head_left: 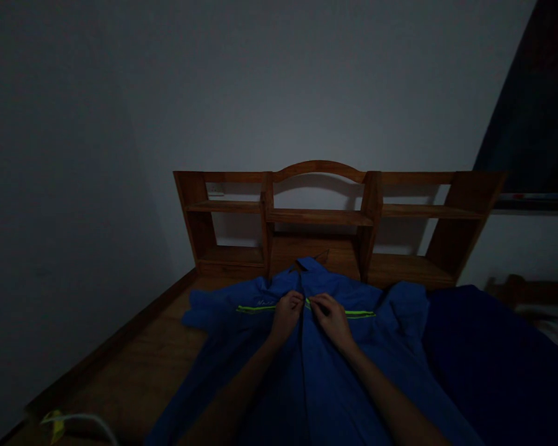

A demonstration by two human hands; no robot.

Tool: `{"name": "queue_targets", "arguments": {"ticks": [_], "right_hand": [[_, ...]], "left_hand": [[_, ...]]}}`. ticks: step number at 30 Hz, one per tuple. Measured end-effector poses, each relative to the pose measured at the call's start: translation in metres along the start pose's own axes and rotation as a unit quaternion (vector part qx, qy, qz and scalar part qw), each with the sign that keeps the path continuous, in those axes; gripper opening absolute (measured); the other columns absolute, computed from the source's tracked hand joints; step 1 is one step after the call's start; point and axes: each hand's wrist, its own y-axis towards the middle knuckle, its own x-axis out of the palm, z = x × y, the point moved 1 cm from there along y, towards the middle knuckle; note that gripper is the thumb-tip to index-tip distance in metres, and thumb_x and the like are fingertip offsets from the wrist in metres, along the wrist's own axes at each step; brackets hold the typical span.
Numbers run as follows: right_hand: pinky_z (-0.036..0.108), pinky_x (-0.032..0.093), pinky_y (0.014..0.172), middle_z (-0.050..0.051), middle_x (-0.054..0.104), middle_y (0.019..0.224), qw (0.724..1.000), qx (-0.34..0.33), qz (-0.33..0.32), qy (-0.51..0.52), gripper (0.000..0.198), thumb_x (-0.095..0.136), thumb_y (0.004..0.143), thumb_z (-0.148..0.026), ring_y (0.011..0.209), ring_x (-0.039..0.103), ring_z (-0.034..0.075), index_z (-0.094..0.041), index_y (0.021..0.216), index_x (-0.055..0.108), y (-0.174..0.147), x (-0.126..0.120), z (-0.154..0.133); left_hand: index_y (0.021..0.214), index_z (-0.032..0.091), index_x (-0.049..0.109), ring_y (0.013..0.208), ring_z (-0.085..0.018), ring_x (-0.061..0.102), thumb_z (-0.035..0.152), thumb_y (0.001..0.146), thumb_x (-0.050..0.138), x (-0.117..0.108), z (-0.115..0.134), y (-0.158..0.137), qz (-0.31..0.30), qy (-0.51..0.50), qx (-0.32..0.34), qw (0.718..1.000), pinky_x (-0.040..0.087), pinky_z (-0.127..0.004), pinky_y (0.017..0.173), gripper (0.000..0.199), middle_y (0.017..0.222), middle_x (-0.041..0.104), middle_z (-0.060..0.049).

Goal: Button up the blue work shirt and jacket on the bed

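Note:
A blue jacket (pixel 325 371) with bright yellow-green chest stripes lies spread front side up, its collar toward the wooden shelf unit. Just left of the front opening, my left hand (pixel 288 310) has its fingers pinched on the jacket's edge. My right hand (pixel 330 316) pinches the other edge, beside the right stripe, with thumb and forefinger together. The two hands are close but apart. Dim light and the fingers hide any fastener between them. A thin dark hook, like a hanger's, shows above the collar.
A wooden shelf unit (pixel 318 217) stands against the wall behind the collar. Dark blue cloth (pixel 502 365) lies to the right. Wooden boards (pixel 134 365) show at the left. A pale cable (pixel 86 417) curves at the lower left, and a wall socket (pixel 215 189) sits behind the shelves.

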Motion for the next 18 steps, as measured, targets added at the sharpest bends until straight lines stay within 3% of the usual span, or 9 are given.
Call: {"name": "queue_targets", "arguments": {"ticks": [4,11,18], "right_hand": [[0.028,0.046,0.08,0.003,0.064,0.094,1.0,-0.018,-0.016,-0.02,0.026,0.048,0.088,-0.019,0.088,0.06,0.016,-0.026,0.104,0.067,-0.002,0.0,-0.004],[0.028,0.045,0.078,0.003,0.064,0.092,0.999,-0.019,-0.029,-0.037,0.024,0.05,0.087,-0.018,0.085,0.06,0.016,-0.026,0.1,0.068,-0.002,-0.002,-0.002],[0.027,0.045,0.076,0.003,0.065,0.088,0.999,-0.022,-0.023,-0.04,0.02,0.051,0.085,-0.018,0.082,0.06,0.016,-0.024,0.094,0.068,-0.001,-0.002,-0.003]], "left_hand": [[0.084,0.016,0.057,0.074,-0.013,0.059,0.012,0.077,0.044,0.004,-0.001,-0.004,0.018,0.047,0.04,0.998,0.043,-0.022,0.069,0.016,0.077,0.061,-0.002],[0.081,0.018,0.055,0.074,-0.014,0.056,0.033,0.089,0.039,0.006,0.013,-0.015,0.044,0.062,0.004,0.997,0.039,-0.023,0.068,0.023,0.076,0.059,0.0],[0.082,0.017,0.058,0.071,-0.014,0.058,0.046,0.083,0.05,0.007,0.01,-0.012,0.054,0.034,-0.007,0.998,0.04,-0.022,0.065,0.029,0.075,0.062,0.0]]}}
